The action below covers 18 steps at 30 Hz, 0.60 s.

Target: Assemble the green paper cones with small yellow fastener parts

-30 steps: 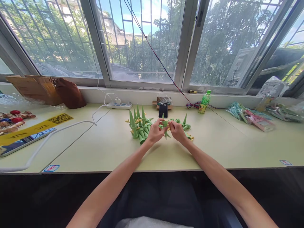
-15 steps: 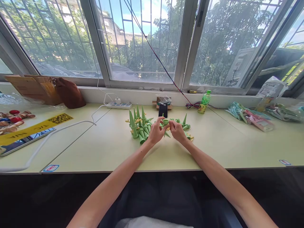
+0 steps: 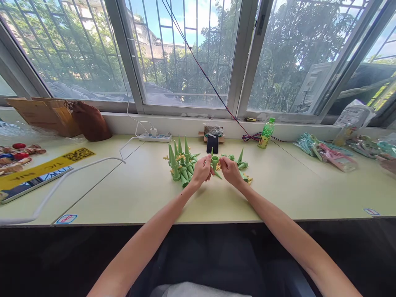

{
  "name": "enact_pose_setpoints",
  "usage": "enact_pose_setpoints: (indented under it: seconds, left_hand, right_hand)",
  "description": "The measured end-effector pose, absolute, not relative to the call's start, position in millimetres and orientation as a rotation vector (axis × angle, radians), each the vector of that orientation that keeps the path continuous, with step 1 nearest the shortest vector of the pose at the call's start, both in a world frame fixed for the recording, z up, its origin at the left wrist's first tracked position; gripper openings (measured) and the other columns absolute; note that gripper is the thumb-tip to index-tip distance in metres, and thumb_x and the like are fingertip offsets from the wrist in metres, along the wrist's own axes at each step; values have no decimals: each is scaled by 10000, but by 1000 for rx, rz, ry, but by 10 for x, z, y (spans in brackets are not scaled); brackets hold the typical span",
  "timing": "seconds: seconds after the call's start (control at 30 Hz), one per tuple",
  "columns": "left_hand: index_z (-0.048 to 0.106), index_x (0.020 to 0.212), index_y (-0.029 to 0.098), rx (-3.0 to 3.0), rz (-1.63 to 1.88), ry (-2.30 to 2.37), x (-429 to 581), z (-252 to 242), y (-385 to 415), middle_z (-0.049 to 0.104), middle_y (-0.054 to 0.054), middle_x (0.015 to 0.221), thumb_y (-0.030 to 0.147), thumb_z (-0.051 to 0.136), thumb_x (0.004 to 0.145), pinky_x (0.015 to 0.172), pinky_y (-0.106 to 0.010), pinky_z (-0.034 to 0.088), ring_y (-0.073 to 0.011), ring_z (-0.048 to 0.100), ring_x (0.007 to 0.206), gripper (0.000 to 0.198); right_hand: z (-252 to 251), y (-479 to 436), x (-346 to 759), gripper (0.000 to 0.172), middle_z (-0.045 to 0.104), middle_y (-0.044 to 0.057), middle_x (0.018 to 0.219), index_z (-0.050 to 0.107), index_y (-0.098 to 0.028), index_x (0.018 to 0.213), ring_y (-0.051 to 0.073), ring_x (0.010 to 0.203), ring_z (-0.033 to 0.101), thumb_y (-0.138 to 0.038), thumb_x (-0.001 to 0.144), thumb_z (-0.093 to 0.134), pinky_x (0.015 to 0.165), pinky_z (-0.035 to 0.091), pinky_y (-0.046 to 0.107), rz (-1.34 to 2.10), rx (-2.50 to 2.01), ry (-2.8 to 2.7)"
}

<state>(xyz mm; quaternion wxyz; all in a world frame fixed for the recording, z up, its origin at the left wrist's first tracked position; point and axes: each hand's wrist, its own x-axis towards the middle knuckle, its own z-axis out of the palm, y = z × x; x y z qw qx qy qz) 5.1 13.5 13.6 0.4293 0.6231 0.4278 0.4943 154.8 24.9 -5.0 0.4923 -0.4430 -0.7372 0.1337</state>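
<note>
My left hand (image 3: 202,170) is closed on a hollow green plastic cone (image 3: 215,160), its wide mouth facing up toward me. Beside the cone's rim, my right hand (image 3: 230,170) is closed in a pinch; whatever sits between its fingertips is too small or hidden to make out. Left of my hands lies a cluster of green cones (image 3: 182,163), several upright and others on their sides, with yellow pieces sticking out. More green cones (image 3: 241,161) and small yellow pieces (image 3: 250,180) are partly hidden behind my right hand.
A phone (image 3: 212,144) leans on a small box at the back. A green-capped bottle (image 3: 266,133), power strip (image 3: 154,137) and white cable (image 3: 89,163) are around. Bagged items (image 3: 331,152) lie right, where another person's hand (image 3: 387,163) shows at the edge.
My left hand has turned and its fingers curled, so the cone's mouth and side now show more. My right hand stays nearly still. Another person's hand has appeared at the right edge.
</note>
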Motion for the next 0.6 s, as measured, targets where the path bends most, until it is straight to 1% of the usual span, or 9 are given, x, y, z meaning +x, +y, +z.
enact_pose_setpoints:
  seconds: [0.13,0.2,0.4,0.6]
  left_hand:
    - [404,800,211,1348,1120,969,57,149,151,596,3,507,646,398,904,305,-228,300,-113,443,286,447]
    - [394,820,212,1260,1099,963,55,151,166,606,-2,515,640,399,905,309,-233,321,-117,452,290,436]
    - [423,831,201,1196,1055,944,35,148,181,612,-8,518,591,487,883,331,-225,351,-109,462,305,398]
    - [457,848,190,1202,1051,922,27,162,179,641,-34,567,573,573,843,363,-220,393,-119,529,374,400]
  right_hand:
    - [-45,238,1547,388,441,-19,578,366,-235,688,143,540,360,-485,982,322,558,327,277,323,-1065,-1796]
    - [-43,237,1543,391,426,-23,575,355,-235,685,142,542,349,-490,979,320,558,320,277,307,-1063,-1801]
    - [-41,236,1541,387,409,-26,573,331,-238,686,143,540,340,-497,974,315,564,313,280,320,-1049,-1820]
    - [-38,245,1561,379,424,-20,573,342,-238,687,147,543,358,-488,970,310,570,316,283,346,-1067,-1803]
